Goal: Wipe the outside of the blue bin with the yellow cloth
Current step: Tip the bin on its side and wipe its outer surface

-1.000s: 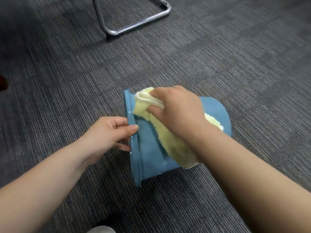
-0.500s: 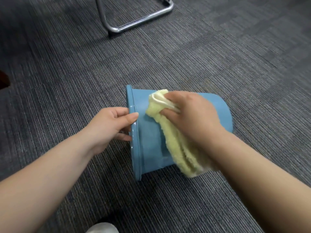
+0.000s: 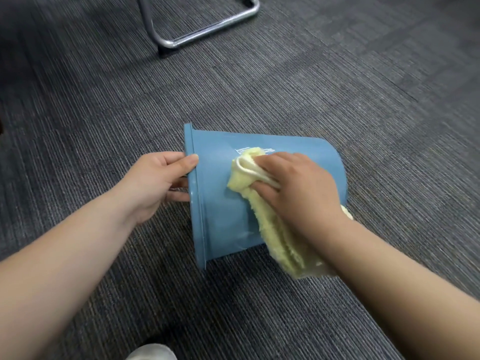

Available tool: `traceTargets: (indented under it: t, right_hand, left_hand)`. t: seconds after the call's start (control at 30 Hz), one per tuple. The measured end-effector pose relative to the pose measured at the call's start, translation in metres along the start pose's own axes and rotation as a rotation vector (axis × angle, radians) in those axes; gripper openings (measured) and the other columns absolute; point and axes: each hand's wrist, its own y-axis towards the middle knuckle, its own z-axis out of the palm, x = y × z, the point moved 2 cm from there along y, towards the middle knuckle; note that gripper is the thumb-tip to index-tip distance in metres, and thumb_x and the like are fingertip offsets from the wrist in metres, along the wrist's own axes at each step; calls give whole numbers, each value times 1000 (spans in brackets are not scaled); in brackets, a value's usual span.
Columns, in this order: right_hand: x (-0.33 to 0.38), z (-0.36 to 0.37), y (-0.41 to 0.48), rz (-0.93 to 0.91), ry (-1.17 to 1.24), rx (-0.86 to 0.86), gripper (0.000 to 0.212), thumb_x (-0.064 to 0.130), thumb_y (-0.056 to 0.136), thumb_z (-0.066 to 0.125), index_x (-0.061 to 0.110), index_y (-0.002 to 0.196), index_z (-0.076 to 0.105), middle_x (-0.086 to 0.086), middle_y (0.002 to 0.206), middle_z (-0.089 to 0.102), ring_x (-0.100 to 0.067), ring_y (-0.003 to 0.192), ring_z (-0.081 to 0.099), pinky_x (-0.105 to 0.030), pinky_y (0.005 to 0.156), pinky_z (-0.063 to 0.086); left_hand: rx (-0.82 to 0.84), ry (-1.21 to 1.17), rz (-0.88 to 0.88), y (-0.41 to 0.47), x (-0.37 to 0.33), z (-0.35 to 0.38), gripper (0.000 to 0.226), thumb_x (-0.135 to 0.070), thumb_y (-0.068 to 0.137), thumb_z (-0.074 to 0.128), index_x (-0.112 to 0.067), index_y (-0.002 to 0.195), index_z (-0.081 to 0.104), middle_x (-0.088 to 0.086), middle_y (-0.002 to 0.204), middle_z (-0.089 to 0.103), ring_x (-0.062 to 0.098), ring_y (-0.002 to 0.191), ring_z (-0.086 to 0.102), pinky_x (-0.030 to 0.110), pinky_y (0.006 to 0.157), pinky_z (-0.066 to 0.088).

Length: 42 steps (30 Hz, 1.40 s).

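Note:
The blue bin (image 3: 220, 203) lies on its side on the carpet, its rim to the left and its base to the right. My left hand (image 3: 153, 183) grips the rim, thumb on the outer wall and fingers inside the opening. My right hand (image 3: 296, 188) presses the bunched yellow cloth (image 3: 283, 242) against the upper side wall, near a white printed mark. The cloth trails down over the wall to the floor beneath my wrist.
Grey striped carpet (image 3: 337, 87) covers the whole floor. A chrome tubular chair base (image 3: 197, 35) stands at the back, above the bin. A pale rounded object (image 3: 152, 353) shows at the bottom edge.
My right hand has slid the cloth from the rim end rightward along the bin's wall toward the base. More of the wall near the rim is uncovered. My left hand keeps its hold.

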Motion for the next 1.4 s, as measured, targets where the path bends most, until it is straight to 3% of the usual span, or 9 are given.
traceTargets:
  t: [0.17,0.3,0.47,0.7,0.9,1.1,1.2,1.27,1.4]
  right_hand:
    - [-34,-13,-8,101,-105,-49,29,34,80,55,17,102,57,-6,104,63,-29,96,50,-36,68,39]
    - [-51,-18,-24,176,-148,-97,23,32,78,56,15,93,58,-8,94,64,-29,89,51,-32,61,31]
    - [-38,-9,-46,7,-108,-35,26,24,69,70,15,93,62,-8,89,69,-33,80,61,-41,61,49]
    - [-92,-27,-38,318,-188,-124,17,28,79,55,12,87,58,-13,90,63,-34,84,52,-33,59,32]
    - [-50,-10,-41,98,-93,-83,23,27,73,64,16,93,62,-9,91,67,-32,85,58,-37,65,44]
    - [-90,-25,-33,306,-125,-148,21,30,79,53,15,92,59,-12,89,65,-34,85,55,-37,63,39]
    - [-81,-22,-36,288,-131,-147,18,29,78,58,16,91,60,-11,88,65,-35,85,55,-35,61,35]
    - [-65,-13,-39,212,-117,-109,22,30,76,61,18,94,61,-9,92,66,-32,87,56,-34,63,38]
    - [-45,-2,-37,144,-101,-60,26,33,77,59,19,99,57,-6,97,63,-29,94,53,-35,67,39]
  left_hand:
    - [4,3,4,0,-1,0,20,-20,86,47,-17,76,64,-12,57,70,0,50,62,14,40,46]
    - [0,-9,7,1,0,1,20,-20,86,46,-17,77,63,-12,57,70,0,50,62,14,40,47]
    - [-5,-14,9,0,1,1,20,-20,87,46,-16,79,64,-12,57,70,0,50,61,14,40,46]
    - [-8,-8,-2,0,0,2,21,-20,88,45,-15,79,63,-12,56,69,-1,49,61,14,41,47]
    - [-30,-4,5,1,-1,2,21,-21,87,46,-17,76,63,-12,55,69,0,48,61,14,40,46]
    - [-37,0,5,3,-2,1,22,-20,87,46,-17,74,63,-12,53,68,-1,47,60,13,39,45]
    - [-41,-15,3,4,-1,1,22,-21,87,47,-18,73,64,-12,54,69,-1,47,60,13,39,45]
    - [-89,-32,8,6,-2,1,21,-22,86,50,-19,72,64,-13,53,68,-1,46,59,13,39,44]
    - [-338,-19,110,11,-6,3,14,-23,82,58,-19,69,60,-12,46,64,-2,40,56,10,37,41]
